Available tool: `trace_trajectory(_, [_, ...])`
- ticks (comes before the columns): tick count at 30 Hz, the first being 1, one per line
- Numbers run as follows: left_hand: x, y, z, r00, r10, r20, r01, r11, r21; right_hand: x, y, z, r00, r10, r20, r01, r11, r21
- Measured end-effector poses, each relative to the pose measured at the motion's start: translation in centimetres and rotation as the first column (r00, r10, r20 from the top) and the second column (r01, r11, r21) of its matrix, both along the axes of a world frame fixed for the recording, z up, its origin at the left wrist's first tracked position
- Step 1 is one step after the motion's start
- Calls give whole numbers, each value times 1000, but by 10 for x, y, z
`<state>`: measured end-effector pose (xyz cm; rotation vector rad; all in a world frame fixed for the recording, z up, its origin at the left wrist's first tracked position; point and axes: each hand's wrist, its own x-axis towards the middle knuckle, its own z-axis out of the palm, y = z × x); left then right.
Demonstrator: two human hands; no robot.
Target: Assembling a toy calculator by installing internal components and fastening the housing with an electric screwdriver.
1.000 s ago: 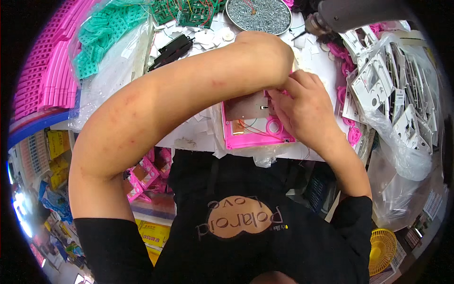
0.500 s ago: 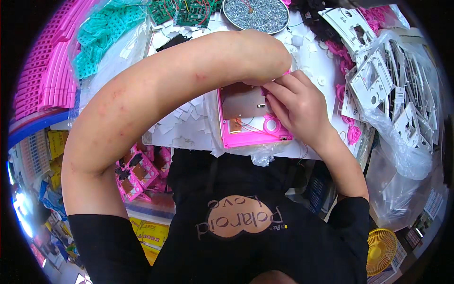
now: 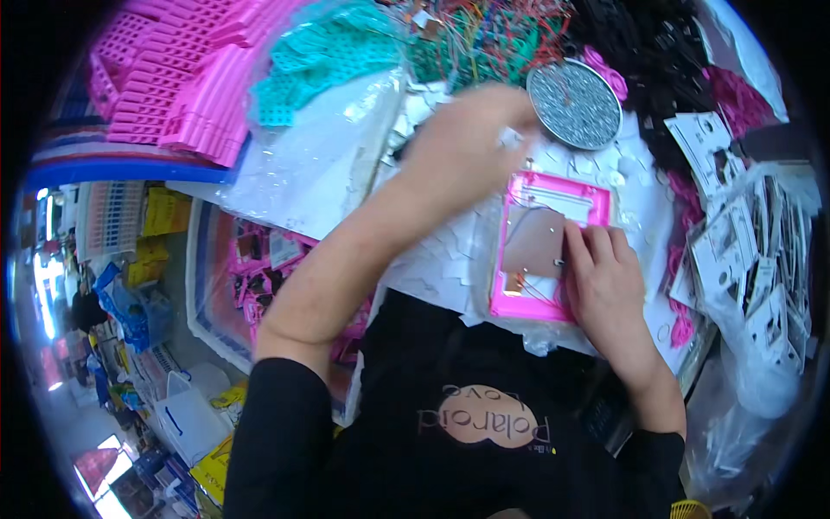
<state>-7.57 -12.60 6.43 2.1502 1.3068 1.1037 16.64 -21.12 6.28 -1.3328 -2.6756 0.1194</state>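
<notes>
A pink plastic case lies open on the table, with a brown circuit board inside it. Thin wires and a small copper-coloured part show below the board. My right hand is closed over the case's right side, fingertips at the board's edge. My left hand is above the table, up and left of the case, near a round dish of small metal screws. Motion smears its fingers; a small whitish patch shows at them, and I cannot tell whether it is held.
Turquoise perforated plastic parts lie far left, beside stacked pink parts. Tangled wires and green circuit boards fill the back. White panels in clear plastic stand at right. A bin of pink parts sits below left.
My left hand has drawn back from the case, up and to the left, so the case's far end now shows. My right hand stays at the case's right side. The whole view has shifted.
</notes>
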Motion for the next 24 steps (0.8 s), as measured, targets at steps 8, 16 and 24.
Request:
trace_trajectory(8, [-190, 46, 5, 515, 669, -535, -616, 724, 312, -4, 2, 5, 998, 3, -58, -7, 998, -61])
trace_trajectory(16, [-133, 18, 7, 811, 300, -503, -328, 944, 35, 6, 8, 4, 987, 26, -159, -43, 994, -103])
trace_trajectory(24, [-101, 46, 34, 893, 284, -349, -280, 958, 62, 26, 7, 16, 971, 39, -237, -82, 981, -174])
